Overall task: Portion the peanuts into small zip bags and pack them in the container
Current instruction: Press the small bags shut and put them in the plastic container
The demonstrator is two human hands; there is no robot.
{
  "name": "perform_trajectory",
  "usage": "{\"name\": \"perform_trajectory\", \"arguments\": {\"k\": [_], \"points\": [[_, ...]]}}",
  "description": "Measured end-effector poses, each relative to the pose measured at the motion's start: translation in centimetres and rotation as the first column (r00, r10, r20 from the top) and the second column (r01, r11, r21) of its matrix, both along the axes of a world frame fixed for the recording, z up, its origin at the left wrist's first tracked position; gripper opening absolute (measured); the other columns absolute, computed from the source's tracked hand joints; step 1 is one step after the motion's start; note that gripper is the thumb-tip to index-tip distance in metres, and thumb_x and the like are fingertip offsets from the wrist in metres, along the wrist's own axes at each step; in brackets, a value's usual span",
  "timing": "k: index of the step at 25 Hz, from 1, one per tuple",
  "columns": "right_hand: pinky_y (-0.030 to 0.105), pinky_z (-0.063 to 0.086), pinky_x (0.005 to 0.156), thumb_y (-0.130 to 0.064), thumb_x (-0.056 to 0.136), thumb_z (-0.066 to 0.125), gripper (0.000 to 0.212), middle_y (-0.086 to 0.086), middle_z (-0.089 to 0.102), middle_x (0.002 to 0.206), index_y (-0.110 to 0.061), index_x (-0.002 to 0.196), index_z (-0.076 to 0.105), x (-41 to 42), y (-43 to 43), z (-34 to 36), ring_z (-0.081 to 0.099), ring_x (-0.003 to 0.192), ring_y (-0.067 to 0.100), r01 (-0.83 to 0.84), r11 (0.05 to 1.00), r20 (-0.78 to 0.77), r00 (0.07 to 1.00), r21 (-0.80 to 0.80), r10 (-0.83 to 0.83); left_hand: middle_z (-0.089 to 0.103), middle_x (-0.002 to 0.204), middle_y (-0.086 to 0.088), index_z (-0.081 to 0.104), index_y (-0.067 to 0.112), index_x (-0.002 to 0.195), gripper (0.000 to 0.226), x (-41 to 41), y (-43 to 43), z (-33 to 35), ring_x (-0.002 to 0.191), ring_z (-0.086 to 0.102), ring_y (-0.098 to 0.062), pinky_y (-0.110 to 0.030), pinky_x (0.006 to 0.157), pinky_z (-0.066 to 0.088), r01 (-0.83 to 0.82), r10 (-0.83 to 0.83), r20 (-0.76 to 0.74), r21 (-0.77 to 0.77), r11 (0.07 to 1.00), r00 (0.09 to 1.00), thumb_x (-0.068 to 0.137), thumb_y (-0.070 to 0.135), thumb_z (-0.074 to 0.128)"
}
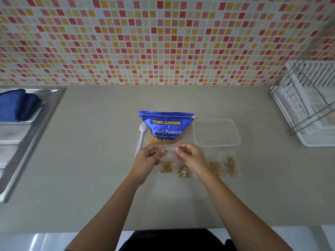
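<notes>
Two bare forearms reach over the worktop (87, 160), where the left grip (147, 158) and the right grip (192, 155) each pinch one side of a small clear zip bag (168, 151), held just above a row of four filled peanut bags (215, 167). Behind these, a white spoon (141, 136) lies beside the upright blue peanut pouch (166, 126), with the clear container (216, 132) further right. A steel sink (30, 127) sits far left and a white dish rack (308, 105) far right.
</notes>
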State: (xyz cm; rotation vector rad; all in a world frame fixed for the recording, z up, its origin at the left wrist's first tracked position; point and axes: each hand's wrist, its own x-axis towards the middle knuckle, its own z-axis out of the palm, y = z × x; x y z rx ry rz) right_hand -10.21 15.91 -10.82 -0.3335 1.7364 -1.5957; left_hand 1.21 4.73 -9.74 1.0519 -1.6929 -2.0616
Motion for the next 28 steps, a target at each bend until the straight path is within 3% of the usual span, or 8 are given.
{"name": "perform_trajectory", "arguments": {"k": [4,11,13,16,19,23,25,28], "points": [[0.021,0.055,0.071,-0.01,0.086,0.062,0.003,0.002,0.064,0.077,-0.012,0.088,0.065,-0.1,0.0,2.0,0.063,0.064,0.005,0.001,0.995,0.087,0.996,-0.101,0.008,0.062,0.071,-0.005,0.067,0.007,0.093,0.009,-0.4,-0.6,1.9,0.065,0.06,-0.012,-0.02,0.062,0.054,0.071,-0.063,0.052,-0.16,0.985,0.997,0.084,0.009,0.064],[0.025,0.056,0.072,-0.013,0.082,0.068,0.013,-0.005,0.068,0.069,-0.025,0.075,0.068,0.0,0.4,3.1,0.066,0.066,0.009,-0.067,0.997,-0.321,0.944,0.042,0.077,0.066,0.077,-0.006,0.069,0.012,0.089,0.009,-1.1,0.4,3.5,0.062,0.058,-0.014,-0.032,0.067,0.057,0.224,-0.151,0.195,-0.437,0.871,0.969,0.084,0.019,0.066],[0.025,0.054,0.072,-0.013,0.082,0.067,0.011,-0.01,0.066,0.066,-0.022,0.075,0.067,0.2,0.2,3.2,0.065,0.065,0.008,-0.042,0.994,-0.444,0.892,0.1,0.083,0.063,0.072,0.001,0.068,0.006,0.088,0.013,-1.3,0.5,3.7,0.06,0.055,-0.008,-0.025,0.066,0.052,0.244,-0.143,0.224,-0.533,0.81,0.964,0.084,0.018,0.065],[0.013,0.047,0.065,-0.012,0.082,0.066,0.004,-0.014,0.061,0.063,-0.013,0.079,0.069,0.1,0.1,3.6,0.058,0.058,-0.004,0.006,0.988,-0.566,0.82,0.154,0.083,0.058,0.065,0.011,0.068,0.008,0.083,0.012,-1.2,0.3,3.8,0.057,0.051,-0.005,-0.015,0.059,0.04,0.229,-0.099,0.24,-0.611,0.758,0.966,0.083,0.02,0.066],[0.006,0.041,0.058,-0.013,0.081,0.067,0.004,-0.017,0.059,0.061,-0.014,0.078,0.068,-0.2,0.5,3.7,0.056,0.056,-0.006,0.001,0.988,-0.579,0.81,0.156,0.091,0.059,0.064,0.011,0.066,0.012,0.077,0.01,-0.8,-0.1,3.4,0.056,0.051,0.0,-0.007,0.056,0.037,0.226,-0.092,0.244,-0.607,0.762,0.966,0.081,0.021,0.068],[0.02,0.05,0.066,-0.015,0.083,0.066,0.019,-0.01,0.062,0.064,-0.029,0.07,0.063,0.1,1.2,3.2,0.064,0.064,0.009,-0.024,0.985,-0.503,0.858,0.173,0.109,0.06,0.056,0.013,0.065,0.022,0.064,0.016,0.2,-0.3,2.4,0.053,0.05,0.002,-0.007,0.056,0.038,0.189,-0.074,0.224,-0.548,0.815,0.972,0.077,0.025,0.074],[0.024,0.053,0.069,-0.016,0.084,0.064,0.021,-0.007,0.064,0.068,-0.032,0.07,0.061,0.1,1.3,2.6,0.066,0.065,0.01,-0.061,0.982,-0.379,0.917,0.177,0.125,0.067,0.068,0.014,0.069,0.022,0.075,0.005,0.8,-0.1,1.6,0.065,0.058,0.004,-0.005,0.065,0.042,0.171,-0.122,0.156,-0.36,0.917,0.98,0.077,0.024,0.073],[0.035,0.055,0.081,-0.017,0.087,0.061,0.01,0.0,0.066,0.073,-0.022,0.079,0.064,0.0,1.1,1.8,0.064,0.067,0.012,-0.108,0.982,-0.151,0.98,0.155,0.131,0.07,0.087,-0.002,0.066,0.017,0.092,0.014,1.8,1.1,-0.6,0.081,0.065,-0.013,-0.021,0.08,0.051,0.245,-0.237,0.083,-0.097,0.965,0.968,0.08,0.012,0.07]]}}
